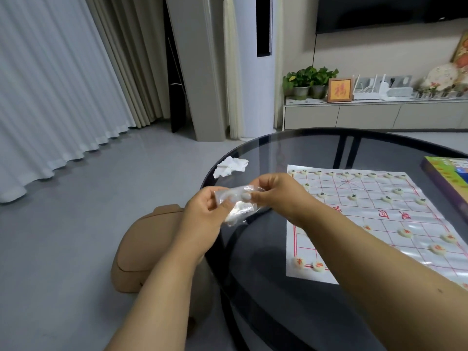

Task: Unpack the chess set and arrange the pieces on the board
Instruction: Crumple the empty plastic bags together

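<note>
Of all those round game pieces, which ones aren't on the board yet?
The few pale pieces inside the clear plastic bag, held between the left hand and right hand off the board's left edge. All others sit on its grid lines.

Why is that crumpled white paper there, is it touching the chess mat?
Apart. In the head view, the crumpled white paper sits near the table's far-left edge, with bare dark glass between it and the chess mat.
</note>
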A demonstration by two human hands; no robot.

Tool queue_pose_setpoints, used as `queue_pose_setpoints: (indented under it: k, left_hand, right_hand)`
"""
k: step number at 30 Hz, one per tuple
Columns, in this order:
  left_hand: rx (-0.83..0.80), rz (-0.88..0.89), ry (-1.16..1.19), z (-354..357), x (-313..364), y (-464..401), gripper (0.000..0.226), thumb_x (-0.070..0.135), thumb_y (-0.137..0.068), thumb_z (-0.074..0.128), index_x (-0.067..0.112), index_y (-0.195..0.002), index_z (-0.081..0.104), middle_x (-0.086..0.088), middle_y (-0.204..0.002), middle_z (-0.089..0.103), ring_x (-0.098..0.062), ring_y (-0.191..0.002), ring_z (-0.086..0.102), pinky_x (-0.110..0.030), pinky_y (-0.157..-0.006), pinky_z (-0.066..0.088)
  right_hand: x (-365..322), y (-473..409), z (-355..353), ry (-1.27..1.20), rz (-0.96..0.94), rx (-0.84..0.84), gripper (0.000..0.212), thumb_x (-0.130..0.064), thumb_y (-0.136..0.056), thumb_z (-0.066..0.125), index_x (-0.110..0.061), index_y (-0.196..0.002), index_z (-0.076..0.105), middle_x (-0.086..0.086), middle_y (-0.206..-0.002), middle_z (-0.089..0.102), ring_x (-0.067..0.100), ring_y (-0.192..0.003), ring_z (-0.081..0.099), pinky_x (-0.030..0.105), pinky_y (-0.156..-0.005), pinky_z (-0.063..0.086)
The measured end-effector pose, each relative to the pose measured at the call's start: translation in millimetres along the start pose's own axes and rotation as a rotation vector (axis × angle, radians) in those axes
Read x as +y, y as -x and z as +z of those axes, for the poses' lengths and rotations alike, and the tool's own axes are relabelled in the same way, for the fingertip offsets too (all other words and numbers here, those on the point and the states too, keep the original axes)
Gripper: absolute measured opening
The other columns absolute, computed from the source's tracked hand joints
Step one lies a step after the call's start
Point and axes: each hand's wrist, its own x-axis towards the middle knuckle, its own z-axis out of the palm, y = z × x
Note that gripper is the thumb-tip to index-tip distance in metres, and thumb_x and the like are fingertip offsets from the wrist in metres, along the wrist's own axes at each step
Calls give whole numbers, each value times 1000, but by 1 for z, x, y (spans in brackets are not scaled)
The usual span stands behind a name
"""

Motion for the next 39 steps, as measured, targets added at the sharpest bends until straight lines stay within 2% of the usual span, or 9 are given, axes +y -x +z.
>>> queue_pose_setpoints:
  k: [5,9,13,17,22,26,29,33,39]
  left_hand:
    - [219,-19,43,-11,-18,-23,36,3,-91,58,37,-101,54,-7,-81,73,-16,-55,66,-23,-50,52]
    - [266,-42,-35,-11,-37,-37,32,4,-92,54,33,-80,65,8,-76,68,-21,-49,65,-49,-66,58]
    - [298,-93,-58,-5,-44,-45,32,5,-94,50,29,-83,68,10,-79,66,-17,-53,66,-44,-69,59]
    - [319,-129,-60,-5,-51,-53,31,5,-93,51,28,-84,70,9,-83,68,-14,-68,68,-37,-65,60]
    - [356,-166,-21,-10,-55,-54,26,10,-94,54,28,-84,69,7,-83,68,-17,-59,69,-29,-60,57]
    - [379,-181,3,-13,-56,-53,25,11,-94,56,29,-79,64,8,-80,65,-13,-48,66,-35,-66,59]
    - [393,-205,8,-18,-55,-51,28,7,-92,56,29,-77,61,5,-83,63,-8,-46,64,-39,-69,59]
    - [366,-261,-18,-22,-56,-49,21,8,-86,57,26,-78,64,2,-85,66,-17,-71,68,-43,-79,58]
    - [331,-293,304,-20,-45,-50,11,10,-94,53,11,-92,63,-12,-90,69,-28,-84,69,-42,-76,59]
  right_hand:
    - [14,-60,11,-168,50,-13,26,-25,-94,56,-2,-104,64,9,-91,66,15,-76,59,33,-80,51]
    - [29,-122,12,226,38,66,42,-44,-95,46,-22,-131,48,0,-122,57,17,-107,54,32,-86,47]
    - [40,-168,25,623,7,-34,50,-46,-97,37,-34,-145,29,-1,-153,29,24,-139,27,43,-112,27]
    - [52,-178,35,888,133,-110,41,-47,-98,27,-38,-136,42,-2,-139,38,27,-131,30,47,-103,30]
    - [43,-162,32,1036,118,-46,33,-39,-95,47,-14,-116,54,4,-91,43,24,-115,41,34,-97,35]
    - [59,-149,22,653,153,118,41,-30,-80,71,-13,-112,52,5,-103,51,23,-91,51,30,-75,42]
    - [57,-136,14,409,147,144,24,-15,-82,67,-16,-104,56,-3,-81,54,18,-71,53,25,-60,43]
    - [28,-113,23,-28,25,261,21,6,-82,58,-14,-75,60,2,-65,55,13,-55,51,20,-48,47]
    - [-13,-72,58,67,-131,85,25,6,-81,54,-10,-84,73,-4,-79,55,12,-71,58,33,-76,53]
